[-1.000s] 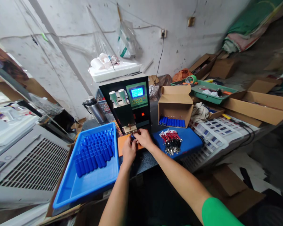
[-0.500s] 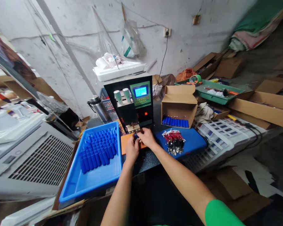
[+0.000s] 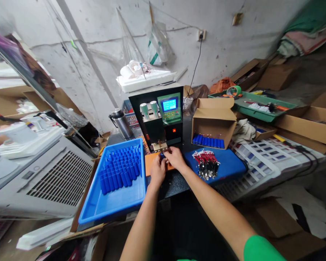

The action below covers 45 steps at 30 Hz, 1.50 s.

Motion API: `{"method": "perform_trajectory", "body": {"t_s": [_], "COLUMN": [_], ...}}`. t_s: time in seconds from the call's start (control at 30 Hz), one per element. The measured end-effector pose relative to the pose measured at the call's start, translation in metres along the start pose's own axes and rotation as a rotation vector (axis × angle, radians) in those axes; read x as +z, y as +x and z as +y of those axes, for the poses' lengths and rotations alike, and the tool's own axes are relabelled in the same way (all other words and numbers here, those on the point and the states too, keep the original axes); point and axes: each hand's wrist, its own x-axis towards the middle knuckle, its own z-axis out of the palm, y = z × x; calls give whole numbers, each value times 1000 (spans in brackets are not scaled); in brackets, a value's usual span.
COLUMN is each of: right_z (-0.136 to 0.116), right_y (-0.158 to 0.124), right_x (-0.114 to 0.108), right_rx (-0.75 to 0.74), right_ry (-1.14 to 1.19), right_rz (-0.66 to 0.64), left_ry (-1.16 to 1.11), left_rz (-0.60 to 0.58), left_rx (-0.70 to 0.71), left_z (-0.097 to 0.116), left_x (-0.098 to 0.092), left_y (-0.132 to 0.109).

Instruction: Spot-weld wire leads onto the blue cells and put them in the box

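My left hand (image 3: 158, 169) and my right hand (image 3: 175, 158) meet at the front of a black spot welder (image 3: 163, 125) with a lit screen. Between their closed fingers shows a bit of a blue battery cell (image 3: 162, 156), mostly hidden, just below the welder's electrodes (image 3: 160, 144). An orange pad (image 3: 150, 164) lies under the hands. Left of them, a blue tray (image 3: 112, 208) holds many upright blue battery cells (image 3: 121, 168). To the right, a bundle of red and black wire leads (image 3: 206, 164) with white connectors rests on a blue mat (image 3: 228, 166).
An open cardboard box (image 3: 214, 123) with blue cells lying in it stands right of the welder. A steel flask (image 3: 122, 124) is behind the tray. Farther right are a green tray (image 3: 271, 113) with tools and a white plastic crate (image 3: 256, 159). A white slatted appliance (image 3: 54, 177) stands left.
The whole view has swung a little to the left, so things appear farther right. Both hands keep their place at the welder, fingers still closed together.
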Motion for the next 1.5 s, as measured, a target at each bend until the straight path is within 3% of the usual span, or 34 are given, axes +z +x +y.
{"method": "perform_trajectory", "body": {"t_s": [0.37,0.7,0.97,1.03,1.13,1.23,1.3,1.4,1.5], "right_z": [11,-7,-14,-20,-29,-35,-35,-31,-25], "right_y": [5,-16,-33,-38,-41,-37,-31,-22,-12], "right_x": [-1,-14,-15,-17,-23,-29,-31,-30,-39], "right_rx": [-21,-36,-177,-215,-426,-699,-789,-771,-698], "right_ry": [-15,24,-294,-438,-712,-907,-990,-1070,-1075], "right_rz": [0,-65,0,67,182,90,-10,-93,-62], "left_ry": [30,116,115,150,202,250,280,307,288], "left_rz": [12,25,14,16,4,-13,-21,-27,-23], "left_rx": [-19,-26,9,39,116,216,244,241,192], "left_z": [2,6,-5,-6,-9,-14,-17,-19,-15], "left_x": [-1,-3,-5,-5,-6,-6,-5,-5,-5], "left_y": [0,2,2,3,7,14,19,24,24]}}
